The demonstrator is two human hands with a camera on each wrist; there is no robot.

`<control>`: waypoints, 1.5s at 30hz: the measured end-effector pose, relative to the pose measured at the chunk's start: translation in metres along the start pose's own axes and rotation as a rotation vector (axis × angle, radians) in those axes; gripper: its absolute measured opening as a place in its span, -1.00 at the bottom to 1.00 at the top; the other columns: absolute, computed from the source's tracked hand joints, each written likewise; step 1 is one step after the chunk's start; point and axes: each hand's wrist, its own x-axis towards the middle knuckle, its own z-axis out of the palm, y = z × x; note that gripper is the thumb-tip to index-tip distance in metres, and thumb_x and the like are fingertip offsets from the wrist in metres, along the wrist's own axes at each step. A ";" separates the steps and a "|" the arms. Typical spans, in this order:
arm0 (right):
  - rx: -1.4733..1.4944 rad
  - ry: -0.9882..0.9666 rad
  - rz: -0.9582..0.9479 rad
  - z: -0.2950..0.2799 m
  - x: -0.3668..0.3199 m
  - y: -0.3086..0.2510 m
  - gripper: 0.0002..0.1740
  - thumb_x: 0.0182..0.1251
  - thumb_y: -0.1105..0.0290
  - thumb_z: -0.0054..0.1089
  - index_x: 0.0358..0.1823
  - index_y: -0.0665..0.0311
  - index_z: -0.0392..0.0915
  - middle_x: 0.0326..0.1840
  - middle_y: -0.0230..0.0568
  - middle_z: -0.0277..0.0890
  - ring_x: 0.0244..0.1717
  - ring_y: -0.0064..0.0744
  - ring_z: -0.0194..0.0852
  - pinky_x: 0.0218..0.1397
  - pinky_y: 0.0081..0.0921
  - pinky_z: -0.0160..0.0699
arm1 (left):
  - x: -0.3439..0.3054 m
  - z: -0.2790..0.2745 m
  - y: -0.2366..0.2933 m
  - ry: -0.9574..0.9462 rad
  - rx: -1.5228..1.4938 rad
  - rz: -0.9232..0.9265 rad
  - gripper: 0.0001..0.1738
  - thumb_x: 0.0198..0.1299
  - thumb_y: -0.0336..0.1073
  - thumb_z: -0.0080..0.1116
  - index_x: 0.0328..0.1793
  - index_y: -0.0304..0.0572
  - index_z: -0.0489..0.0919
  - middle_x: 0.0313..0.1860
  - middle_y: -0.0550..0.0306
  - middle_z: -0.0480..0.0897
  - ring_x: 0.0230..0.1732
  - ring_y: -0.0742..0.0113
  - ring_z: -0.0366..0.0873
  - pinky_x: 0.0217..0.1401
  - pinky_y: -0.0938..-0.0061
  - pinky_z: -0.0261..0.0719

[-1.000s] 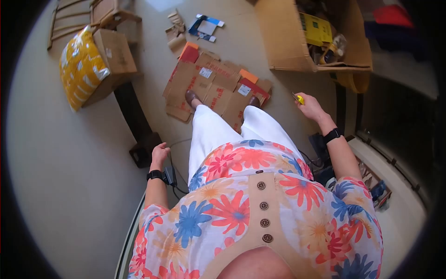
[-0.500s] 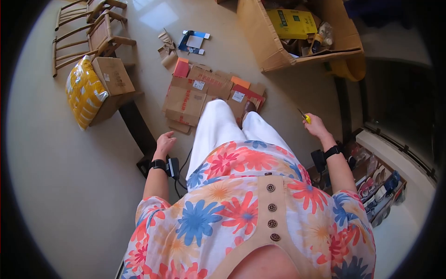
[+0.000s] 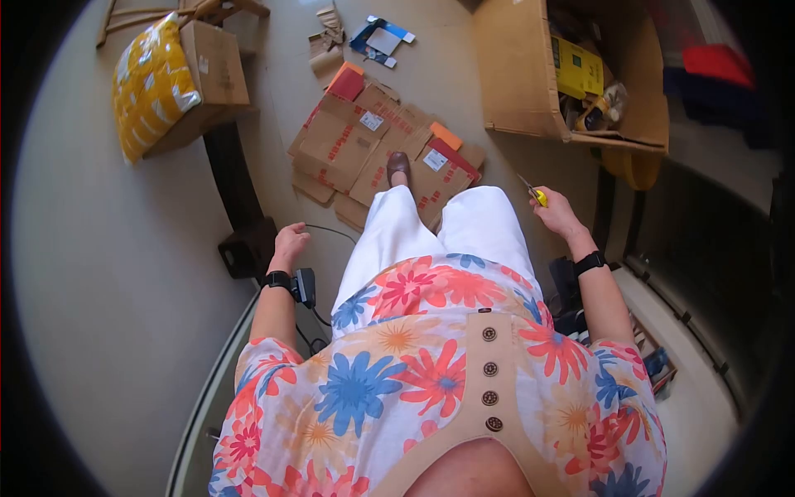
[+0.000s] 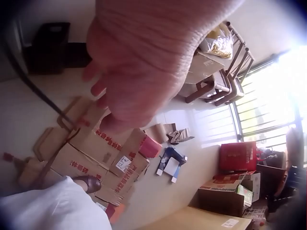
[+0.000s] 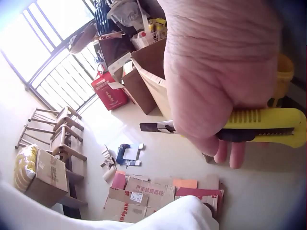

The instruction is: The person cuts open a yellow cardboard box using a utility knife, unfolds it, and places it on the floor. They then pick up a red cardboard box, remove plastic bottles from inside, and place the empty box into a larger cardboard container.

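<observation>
My right hand [image 3: 559, 214] grips a yellow box cutter [image 5: 273, 125], its metal blade sticking out past the thumb side. In the head view the blade points away from me, up and to the left. My left hand [image 3: 290, 243] hangs at my left side with loosely bent fingers and holds nothing. Between and ahead of the hands, flattened cardboard boxes [image 3: 331, 141] with red print and white labels lie on the floor. A brown shoe [image 3: 398, 166] overlaps the cardboard, in front of my white trousers [image 3: 385, 228].
At the right stands a large open carton [image 3: 517, 91] with a yellow package [image 3: 580, 68] inside. A small carton [image 3: 217, 70] and a yellow-patterned bag [image 3: 153, 91] are at the left, near wooden chairs [image 5: 62, 139]. Beyond the cardboard lies a blue-and-white cut box [image 3: 360, 40].
My legs have stepped: the left shoe shows farther right over the cardboard, and the right one is now hidden. The head view swung and came back. The box cutter stays in my right hand.
</observation>
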 end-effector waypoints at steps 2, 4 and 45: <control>-0.005 -0.030 -0.030 -0.007 0.015 -0.015 -0.72 0.15 0.42 0.06 -0.07 0.24 0.47 -0.22 0.04 0.53 -0.14 -0.01 0.48 -0.08 -0.31 0.43 | 0.003 0.015 -0.025 0.051 -0.067 -0.002 -0.46 -0.10 -0.26 0.14 0.12 -0.17 0.50 -0.01 -0.05 0.58 0.03 0.20 0.53 0.11 0.48 0.42; -0.027 -0.067 -0.068 -0.016 0.029 -0.023 -0.72 0.14 0.44 0.05 -0.07 0.24 0.47 -0.22 0.03 0.53 -0.14 -0.02 0.48 -0.09 -0.32 0.43 | -0.006 0.031 -0.034 0.048 -0.109 -0.015 -0.45 -0.10 -0.26 0.14 0.12 -0.15 0.50 -0.01 -0.05 0.59 0.02 0.21 0.54 0.11 0.49 0.42; -0.214 -0.102 -0.357 0.273 0.420 0.037 -0.48 0.01 0.60 -0.10 0.10 0.21 0.37 -0.17 0.21 0.48 -0.07 0.09 0.46 -0.05 -0.29 0.44 | 0.290 0.276 -0.160 0.108 -0.273 -0.018 -0.31 -0.17 -0.31 0.26 0.20 -0.30 0.40 -0.02 -0.10 0.57 -0.12 0.21 0.57 0.00 0.43 0.49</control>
